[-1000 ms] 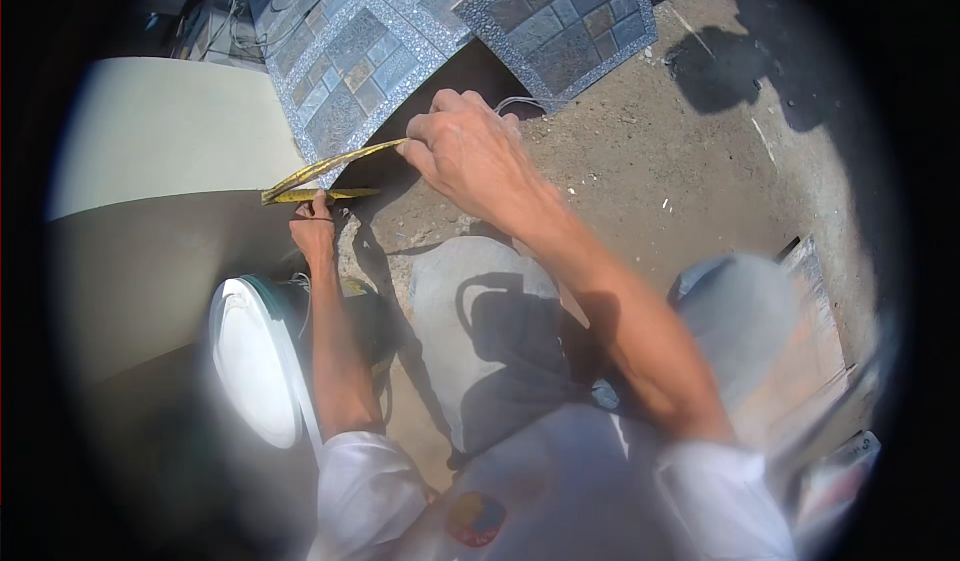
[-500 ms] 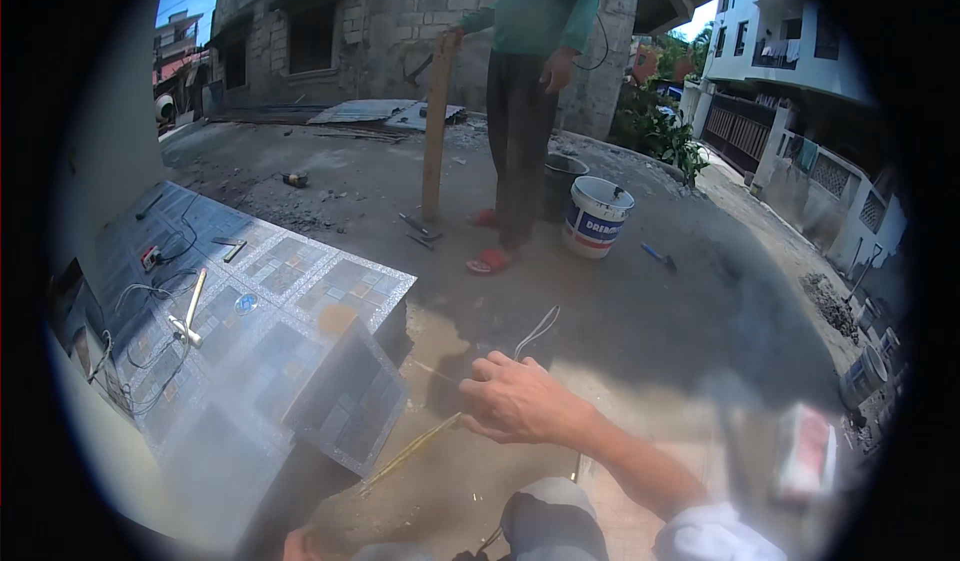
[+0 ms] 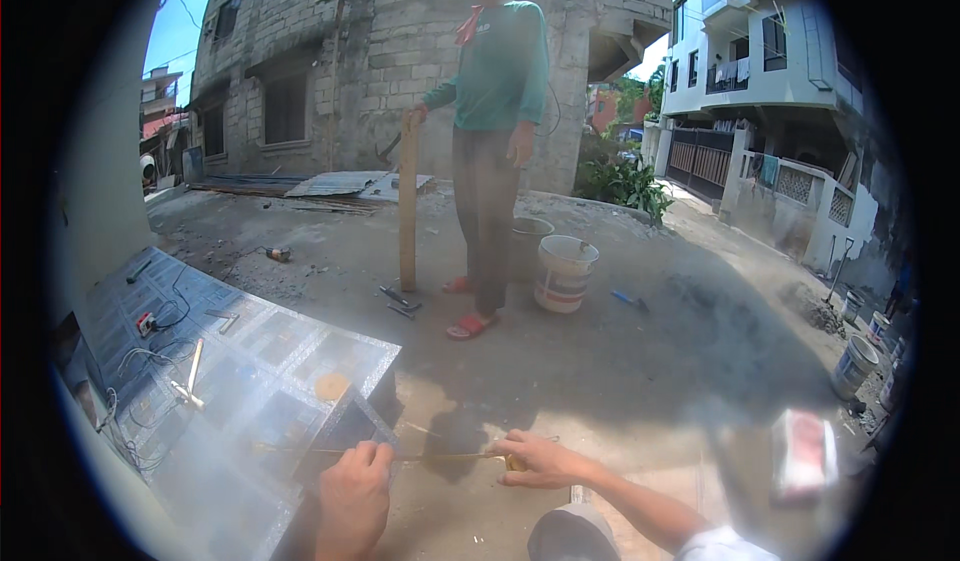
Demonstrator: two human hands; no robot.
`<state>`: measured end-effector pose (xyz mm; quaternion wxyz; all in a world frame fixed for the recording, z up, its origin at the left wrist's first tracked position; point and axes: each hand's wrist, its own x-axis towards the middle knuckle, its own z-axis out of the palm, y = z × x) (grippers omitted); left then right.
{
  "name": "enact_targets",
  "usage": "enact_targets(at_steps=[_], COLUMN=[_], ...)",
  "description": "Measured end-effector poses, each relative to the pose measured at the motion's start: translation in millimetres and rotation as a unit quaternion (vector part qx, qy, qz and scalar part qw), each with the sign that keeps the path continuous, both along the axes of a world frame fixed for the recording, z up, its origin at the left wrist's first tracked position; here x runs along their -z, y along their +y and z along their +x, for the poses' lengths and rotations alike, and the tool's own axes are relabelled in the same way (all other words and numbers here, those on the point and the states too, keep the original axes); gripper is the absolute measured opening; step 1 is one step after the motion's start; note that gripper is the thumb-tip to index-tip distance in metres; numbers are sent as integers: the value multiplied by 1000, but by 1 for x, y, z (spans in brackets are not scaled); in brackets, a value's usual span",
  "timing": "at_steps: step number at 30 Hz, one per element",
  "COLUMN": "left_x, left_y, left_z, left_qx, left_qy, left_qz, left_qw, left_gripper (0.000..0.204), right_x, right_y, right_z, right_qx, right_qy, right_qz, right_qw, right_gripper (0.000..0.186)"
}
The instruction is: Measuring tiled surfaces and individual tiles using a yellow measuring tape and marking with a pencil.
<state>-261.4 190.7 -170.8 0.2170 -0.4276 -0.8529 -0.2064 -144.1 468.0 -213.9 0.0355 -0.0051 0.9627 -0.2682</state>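
Note:
A yellow tape measure blade [image 3: 445, 456] stretches level across the lower middle of the view. My left hand [image 3: 355, 486] is pinched on it beside a slanted tile piece [image 3: 355, 406] at the corner of a tiled platform [image 3: 255, 331]; its fingertips are partly hidden. At the blade's right end, my right hand [image 3: 540, 463] grips the yellow tape case [image 3: 513, 464]. On the platform lie a pale hammer-like tool [image 3: 195, 366], cables and small tools.
A co-worker [image 3: 495, 81] in a teal top stands ahead, holding an upright wooden board [image 3: 408, 206], beside a white bucket [image 3: 565, 276]. Small tools [image 3: 400, 303] lie by the feet. More buckets [image 3: 852, 366] line the right; a pale bag [image 3: 803, 451] sits lower right.
The view has tipped up from the tile corner to the yard and co-worker. My hands are now level at the lower middle, with the tape stretched between them.

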Motion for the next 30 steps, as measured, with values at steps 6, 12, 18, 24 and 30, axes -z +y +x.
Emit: enact_targets(at_steps=[6, 12, 18, 24, 30], left_x=[25, 37, 95, 129, 126], left_y=[18, 16, 16, 12, 1], left_z=[4, 27, 17, 18, 15], left_qx=[68, 108, 188, 233, 223], left_qy=[0, -37, -170, -189, -246], left_qz=[46, 108, -114, -166, -171], left_qw=[997, 988, 961, 939, 928], left_gripper=[15, 23, 18, 18, 17], right_x=[36, 103, 111, 113, 115], right_y=[-33, -30, -26, -35, -43], right_z=[-34, -46, -49, -59, -70], right_qx=[27, 141, 210, 275, 292], right_qy=[38, -80, -171, -98, -89], right_qz=[-159, -296, -405, -444, -453], right_qw=[986, 941, 873, 847, 837], right_gripper=[38, 33, 38, 36, 30])
